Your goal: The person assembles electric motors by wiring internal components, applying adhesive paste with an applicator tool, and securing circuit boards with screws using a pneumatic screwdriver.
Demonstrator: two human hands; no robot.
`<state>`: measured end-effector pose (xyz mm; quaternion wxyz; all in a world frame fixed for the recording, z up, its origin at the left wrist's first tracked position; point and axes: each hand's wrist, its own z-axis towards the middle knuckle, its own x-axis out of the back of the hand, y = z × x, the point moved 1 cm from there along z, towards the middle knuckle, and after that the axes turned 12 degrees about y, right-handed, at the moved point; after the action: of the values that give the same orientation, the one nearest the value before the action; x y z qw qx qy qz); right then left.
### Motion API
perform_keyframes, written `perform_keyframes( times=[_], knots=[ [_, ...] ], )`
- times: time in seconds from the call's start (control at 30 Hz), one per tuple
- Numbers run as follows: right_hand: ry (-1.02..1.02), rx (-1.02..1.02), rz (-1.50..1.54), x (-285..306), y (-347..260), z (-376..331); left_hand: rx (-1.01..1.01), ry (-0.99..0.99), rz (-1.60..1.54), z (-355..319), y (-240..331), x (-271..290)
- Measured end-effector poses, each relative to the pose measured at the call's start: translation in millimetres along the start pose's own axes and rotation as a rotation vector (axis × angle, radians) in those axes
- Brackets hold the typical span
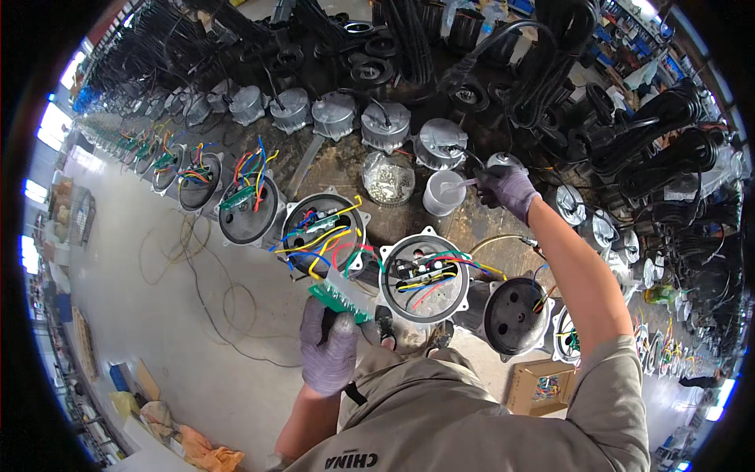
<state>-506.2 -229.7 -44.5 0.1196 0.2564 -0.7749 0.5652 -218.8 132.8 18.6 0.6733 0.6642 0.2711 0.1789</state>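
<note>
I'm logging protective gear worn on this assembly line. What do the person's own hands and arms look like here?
Both hands wear thin, greyish-purple knit gloves: the left hand and the right hand. The gloves end at the wrists and look somewhat worn and smudged. Both forearms are uncovered. A khaki short-sleeved shirt covers the upper arms, its right sleeve ending above the elbow.

Both hands covered by grey knitted cloth gloves (329, 358). Green circuit board (340, 295) glossy. White plastic cup (442, 193) matt. Motor housings (425, 277) dull cast metal. Cardboard box (541, 387) matt brown.
</note>
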Motion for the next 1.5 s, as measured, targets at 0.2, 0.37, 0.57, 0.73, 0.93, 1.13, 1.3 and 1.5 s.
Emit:
perform_keyframes(
  times=[0.2, 0.37, 0.57, 0.73, 0.93, 1.13, 1.3, 1.5],
  knots=[
    [0.105, -0.259, 0.509, 17.6, -2.8, -22.2, 0.023, 0.075, -0.11, 8.5, 31.6, -40.1],
    [0.017, -0.267, 0.721, 43.7, -8.6, -44.7, -0.029, 0.007, -0.179, 25.2, 38.8, -68.2],
    [-0.025, -0.215, 0.842, 63.4, -8.4, -60.6, 0.219, -0.104, -0.378, 61.6, 34.5, -109.8],
    [-0.055, -0.12, 0.865, 68.4, -19.1, -74.1, 0.419, -0.064, -0.45, 108.8, 28.9, -140.4],
    [0.016, 0.136, 0.873, 67.9, -37.1, -91.7, 0.555, -0.14, -0.591, 158.8, -9.3, -165.5],
    [0.0, 0.171, 0.998, 58.2, -63.1, -120.2, 0.641, -0.176, -0.746, 142.0, 12.1, -180.7],
    [-0.018, 0.22, 1.034, 45.2, -60.4, -117.9, 0.742, -0.329, -0.812, 136.7, 8.2, -181.5],
    [-0.02, 0.222, 0.981, 38.8, -65.6, -120.8, 0.699, -0.379, -0.792, 124.5, 22.6, -182.9]
  ],
)
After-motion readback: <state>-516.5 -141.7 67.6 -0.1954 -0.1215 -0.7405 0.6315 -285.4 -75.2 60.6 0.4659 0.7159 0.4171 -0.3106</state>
